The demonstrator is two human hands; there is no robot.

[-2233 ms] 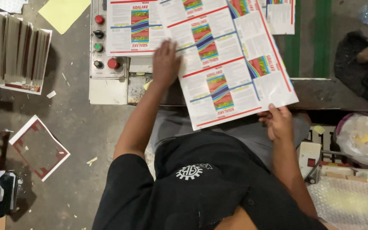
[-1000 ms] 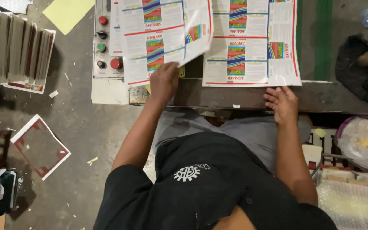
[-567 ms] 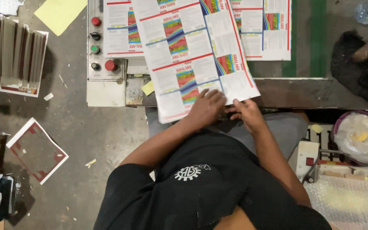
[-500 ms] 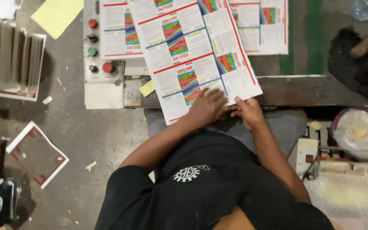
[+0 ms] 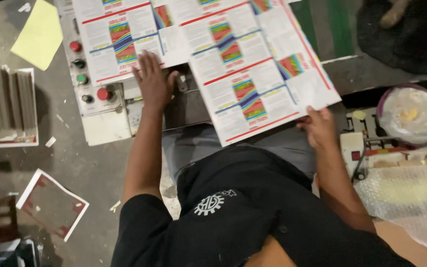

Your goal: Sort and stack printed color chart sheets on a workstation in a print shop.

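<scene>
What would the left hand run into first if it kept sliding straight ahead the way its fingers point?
The left hand lies flat, fingers pointing up the table. Straight ahead its fingertips already touch the lower edge of the left printed sheet, so it would probably ride further onto that sheet.

Printed sheets (image 5: 124, 39) lie spread over the dark worktop (image 5: 189, 106), beside a button panel (image 5: 87, 74). On the grey floor (image 5: 85, 168) lie a yellow sheet (image 5: 38, 34) and a red-edged sheet (image 5: 53, 203).

A large white printed label sheet (image 5: 253, 74), with red borders and rainbow-striped panels, lay tilted across the upper centre of the frame. A second like sheet (image 5: 119, 37) lay at upper left of it. A clear bubble-wrap package (image 5: 411, 198) sat at lower right.
</scene>
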